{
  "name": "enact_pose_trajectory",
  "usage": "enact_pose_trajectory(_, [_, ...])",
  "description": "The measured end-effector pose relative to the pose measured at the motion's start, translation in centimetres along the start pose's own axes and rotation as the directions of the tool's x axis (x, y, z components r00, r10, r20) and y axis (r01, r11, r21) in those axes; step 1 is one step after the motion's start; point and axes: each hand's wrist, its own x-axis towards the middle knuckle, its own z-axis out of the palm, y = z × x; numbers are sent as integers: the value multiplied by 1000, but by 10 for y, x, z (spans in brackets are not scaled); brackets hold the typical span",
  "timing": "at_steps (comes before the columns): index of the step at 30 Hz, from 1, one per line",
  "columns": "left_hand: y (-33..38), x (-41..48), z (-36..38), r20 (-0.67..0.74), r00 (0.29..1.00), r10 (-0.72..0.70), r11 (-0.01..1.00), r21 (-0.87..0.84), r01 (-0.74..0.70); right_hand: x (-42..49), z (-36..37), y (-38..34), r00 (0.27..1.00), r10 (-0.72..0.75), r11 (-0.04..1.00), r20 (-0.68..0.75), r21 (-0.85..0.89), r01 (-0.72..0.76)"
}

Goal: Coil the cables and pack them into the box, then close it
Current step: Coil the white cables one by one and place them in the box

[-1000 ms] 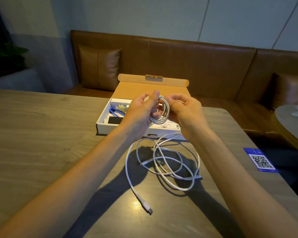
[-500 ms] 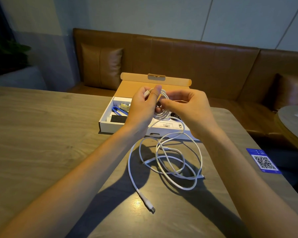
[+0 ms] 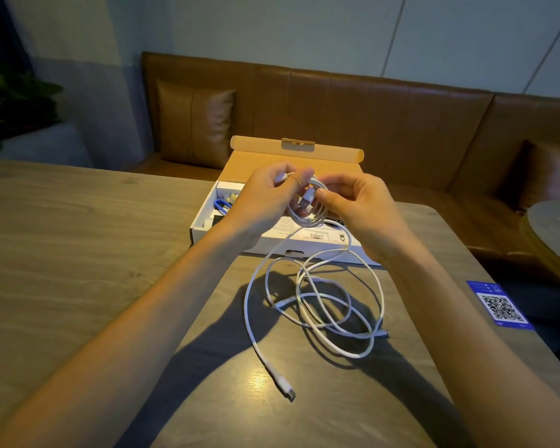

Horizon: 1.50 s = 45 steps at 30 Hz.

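A small white cable coil (image 3: pixel 307 212) hangs in the air above the open box's front edge. My left hand (image 3: pixel 265 198) pinches the coil's top. My right hand (image 3: pixel 356 205) pinches the plug end at the coil's middle. The shallow white box (image 3: pixel 304 247) has its tan lid (image 3: pixel 291 156) standing open toward the sofa. Inside its left end lie a blue item (image 3: pixel 222 205) and small dark parts. Loose white cables (image 3: pixel 320 305) lie tangled on the wooden table (image 3: pixel 78 253) in front of the box, one plug (image 3: pixel 286 391) pointing toward me.
A blue QR-code card (image 3: pixel 500 305) lies near the table's right edge. A brown leather sofa (image 3: pixel 385 124) with a cushion (image 3: pixel 194 121) runs behind the table. A round table (image 3: pixel 553 234) stands at the far right, a plant (image 3: pixel 10 98) at the far left.
Both hands have wound the held cable tighter and lifted it slightly; my right fingers shifted onto the plug end at the coil's middle. The loose cables on the table stay put.
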Motion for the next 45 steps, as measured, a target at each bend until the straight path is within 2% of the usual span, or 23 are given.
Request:
enact_pose_trajectory(3, [1, 0, -1, -7, 1000, -8, 1000, -8, 8, 1, 1, -1, 999, 40, 996, 8, 85, -41])
enact_pose_trajectory(7, [0, 1, 0, -10, 999, -40, 996, -77, 39, 0, -5, 1, 986, 16, 979, 167, 197, -49])
enact_pose_trajectory(9, [-1, 0, 3, -24, 998, -65, 994, -87, 63, -2, -3, 3, 988, -40, 996, 151, 90, 26])
enact_pose_trajectory(12, [-1, -2, 4, 31, 989, -143, 975, -170, 146, -2, 5, 8, 982, -190, 976, 13, -103, 191])
enact_pose_trajectory(17, [1, 2, -2, 121, 966, -228, 884, -391, 257, -1, 11, 13, 878, -462, 854, -123, -331, 403])
enact_pose_trajectory(20, [3, 1, -1, 100, 967, -236, 843, -474, 254, -1, 14, 13, 832, -519, 825, -196, -370, 427])
enact_pose_trajectory(23, [2, 0, 1, 38, 975, -219, 807, -554, 203, -3, 19, 15, 835, -499, 854, -230, -296, 429])
enact_pose_trajectory(27, [-1, -1, 0, 4, 976, -219, 752, -637, 171, -5, 18, 14, 882, -413, 910, -228, -139, 390])
enact_pose_trajectory(29, [-1, -1, 1, -15, 980, -199, 794, -588, 152, -3, 15, 13, 905, -348, 937, -243, -106, 332])
enact_pose_trajectory(32, [-1, 0, 4, -39, 989, -141, 879, -465, 106, -1, 13, 14, 914, -307, 950, -265, -145, 277])
enact_pose_trajectory(37, [-1, -1, 1, 24, 992, -126, 915, -383, 125, 0, 11, 16, 919, -269, 958, -290, -182, 223])
enact_pose_trajectory(42, [-4, -1, 2, -101, 991, -90, 942, -331, 52, 2, 13, 16, 958, -185, 978, -218, -133, 159])
enact_pose_trajectory(45, [-9, 0, 2, -157, 986, -61, 954, -298, 12, 5, 13, 18, 969, -154, 972, -193, -204, 113])
